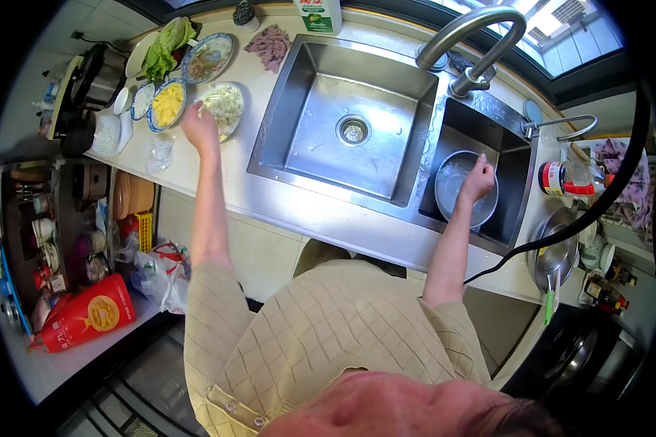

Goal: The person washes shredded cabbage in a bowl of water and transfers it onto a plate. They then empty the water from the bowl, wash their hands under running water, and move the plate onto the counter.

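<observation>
My left hand [201,125] is at the left edge of a bowl of chopped white pieces [224,109], its fingers closed together; whether they pinch a piece or the rim is too small to tell. To its left stands a blue-rimmed dish of yellow pieces [168,105]. Over the smaller right basin, my right hand [478,180] is closed on the right rim of a round metal bowl [453,186]. That bowl sits in the basin and looks to have water in it. The larger basin [321,124] lies between my hands, with a drain in its floor.
A curved faucet [481,36] rises behind the basins. Leafy greens [169,49], a patterned plate [208,58] and a crumpled cloth [269,46] are at the back left. A strainer [554,251] and a red-labelled jar [552,178] stand at the right. A black cable hangs there.
</observation>
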Motion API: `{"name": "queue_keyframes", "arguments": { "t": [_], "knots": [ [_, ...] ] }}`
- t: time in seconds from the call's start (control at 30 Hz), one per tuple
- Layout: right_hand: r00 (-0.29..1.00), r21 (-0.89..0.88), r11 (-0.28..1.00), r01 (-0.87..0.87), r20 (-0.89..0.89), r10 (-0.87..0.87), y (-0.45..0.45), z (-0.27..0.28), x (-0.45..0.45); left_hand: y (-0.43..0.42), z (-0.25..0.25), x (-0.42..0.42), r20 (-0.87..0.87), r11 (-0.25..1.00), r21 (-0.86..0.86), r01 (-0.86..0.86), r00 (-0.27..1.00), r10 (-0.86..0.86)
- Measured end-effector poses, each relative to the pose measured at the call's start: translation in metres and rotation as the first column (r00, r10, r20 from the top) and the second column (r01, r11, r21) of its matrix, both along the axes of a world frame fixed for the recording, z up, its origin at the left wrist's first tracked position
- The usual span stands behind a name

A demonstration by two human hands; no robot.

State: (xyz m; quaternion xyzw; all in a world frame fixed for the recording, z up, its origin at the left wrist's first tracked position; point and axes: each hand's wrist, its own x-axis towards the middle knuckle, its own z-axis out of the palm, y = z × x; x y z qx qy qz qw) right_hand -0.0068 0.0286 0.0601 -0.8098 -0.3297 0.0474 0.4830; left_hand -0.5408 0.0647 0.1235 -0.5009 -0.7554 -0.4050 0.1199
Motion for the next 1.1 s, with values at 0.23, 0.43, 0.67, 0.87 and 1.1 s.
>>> {"name": "queue_keyframes", "arguments": {
  "t": [0.23, 0.43, 0.67, 0.87, 1.1],
  "knots": [
    [0.992, -0.133, 0.983, 0.129, 0.026, -0.127, -0.011, -0.023, 0.034, 0.011, 0.002, 0.022, 0.257, 0.988, 0.135, 0.079, 0.96, -0.112],
    [0.978, -0.349, 0.923, 0.161, -0.073, -0.198, -0.024, -0.041, 0.081, -0.02, 0.043, 0.258, 0.778, 0.743, 0.117, 0.659, 0.404, -0.481],
    [0.693, -0.711, 0.333, -0.619, -0.295, 0.658, -0.033, -0.179, 0.112, -0.035, -0.116, 0.502, 0.897, 0.179, -0.196, 0.964, 0.25, -0.365],
    [0.868, -0.705, 0.555, -0.442, -0.179, 0.464, -0.035, -0.113, 0.12, -0.027, -0.172, 0.555, 0.211, 0.374, -0.649, 0.663, 0.629, -0.749],
    [0.69, -0.788, 0.143, -0.598, -0.417, 0.592, -0.033, -0.113, 0.126, -0.027, -0.206, 0.561, 0.369, -0.015, -0.821, 0.57, 0.512, -0.776]
  ]
}}
